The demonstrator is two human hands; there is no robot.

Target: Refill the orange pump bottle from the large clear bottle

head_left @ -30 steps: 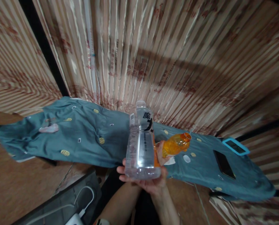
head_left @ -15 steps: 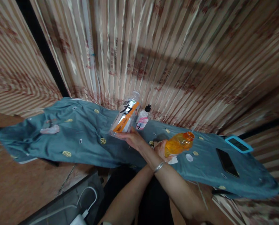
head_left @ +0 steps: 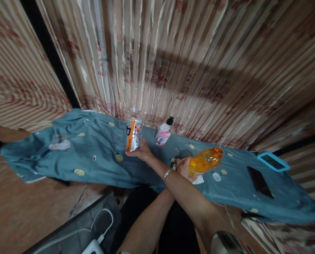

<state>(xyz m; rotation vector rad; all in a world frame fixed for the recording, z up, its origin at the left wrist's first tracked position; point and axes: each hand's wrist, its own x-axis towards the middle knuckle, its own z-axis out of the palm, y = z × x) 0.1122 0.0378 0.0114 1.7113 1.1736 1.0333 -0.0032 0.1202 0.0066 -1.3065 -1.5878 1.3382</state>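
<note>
Clear plastic bottle with an orange-and-black label [head_left: 133, 132] stands upright in my right hand [head_left: 142, 153], whose fingers are wrapped around its base. That arm crosses over my other one to the left. I cannot tell whether the bottle's bottom touches the teal patterned cloth [head_left: 94, 165] beneath it.

Well to the left of those fingers, a small pale pink scrap [head_left: 58, 145] lies on the cloth. Just right of them and a little beyond, a small white bottle with a pink label and black cap [head_left: 164, 133] leans near the striped curtain [head_left: 199, 70].

Further right, my left hand [head_left: 184, 168] is clamped on the lower end of an orange translucent plastic bottle [head_left: 203, 160], tilted with its uncapped mouth pointing up and right. Just right of those fingers a white round cap [head_left: 216, 176] rests on the cloth, then a black phone [head_left: 260, 182] and, beyond it, a blue-framed flat device [head_left: 273, 162].
</note>
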